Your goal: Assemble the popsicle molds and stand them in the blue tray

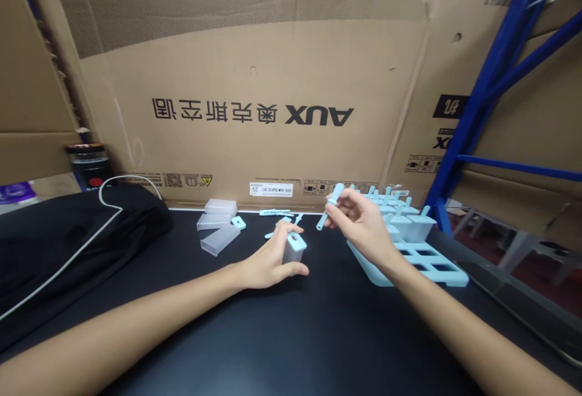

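Currently at the middle of the black table (291, 335). Left hand (268, 262): fingers wrapped around a translucent mould cup (293, 249), held upright on the table surface, pale blue slotted lid on top. Right hand (359, 220): raised just right of the cup, thumb and fingertips pinched on a pale blue stick (331, 205), tilted, wide end up and thin end pointing down-left toward the cup; stick and cup apart. Just right of the right hand: pale blue tray (431, 268), near cells empty, far cells filled with cups and sticks. Behind the left hand: three loose translucent cups (218, 223), lying flat, with loose blue lids and sticks (275, 212) beside them. Far left: black cloth (68, 238) with a white cable (109, 202) across it. Along the back edge: large cardboard carton (254, 80).
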Demonstrator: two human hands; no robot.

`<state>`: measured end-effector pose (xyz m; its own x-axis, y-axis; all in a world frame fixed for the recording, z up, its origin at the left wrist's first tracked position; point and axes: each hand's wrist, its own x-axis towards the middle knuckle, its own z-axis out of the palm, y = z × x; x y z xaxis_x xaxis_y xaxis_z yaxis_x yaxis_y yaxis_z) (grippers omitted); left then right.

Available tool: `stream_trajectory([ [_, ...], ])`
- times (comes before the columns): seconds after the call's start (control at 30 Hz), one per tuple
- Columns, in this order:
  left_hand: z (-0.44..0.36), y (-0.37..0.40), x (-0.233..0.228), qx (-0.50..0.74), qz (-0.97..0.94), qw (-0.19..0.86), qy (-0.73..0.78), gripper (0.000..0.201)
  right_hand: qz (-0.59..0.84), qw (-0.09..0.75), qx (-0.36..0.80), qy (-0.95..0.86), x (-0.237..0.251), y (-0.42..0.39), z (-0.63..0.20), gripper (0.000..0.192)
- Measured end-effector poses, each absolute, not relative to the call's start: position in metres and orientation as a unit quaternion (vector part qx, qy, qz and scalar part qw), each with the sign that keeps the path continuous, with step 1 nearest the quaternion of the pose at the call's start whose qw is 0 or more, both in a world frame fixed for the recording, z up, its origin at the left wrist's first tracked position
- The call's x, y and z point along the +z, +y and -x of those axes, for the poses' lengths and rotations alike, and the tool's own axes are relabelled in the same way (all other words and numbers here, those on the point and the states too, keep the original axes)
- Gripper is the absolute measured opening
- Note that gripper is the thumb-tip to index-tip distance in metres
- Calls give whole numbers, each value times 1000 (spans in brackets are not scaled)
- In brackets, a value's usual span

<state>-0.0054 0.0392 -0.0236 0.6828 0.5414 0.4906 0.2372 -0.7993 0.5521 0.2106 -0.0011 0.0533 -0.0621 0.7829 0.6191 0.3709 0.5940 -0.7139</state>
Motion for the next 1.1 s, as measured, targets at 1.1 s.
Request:
stream_trajectory([
  [1.1,4,35,-35,420,-857,228,194,92,425,314,36,-848,44,-15,-202,22],
])
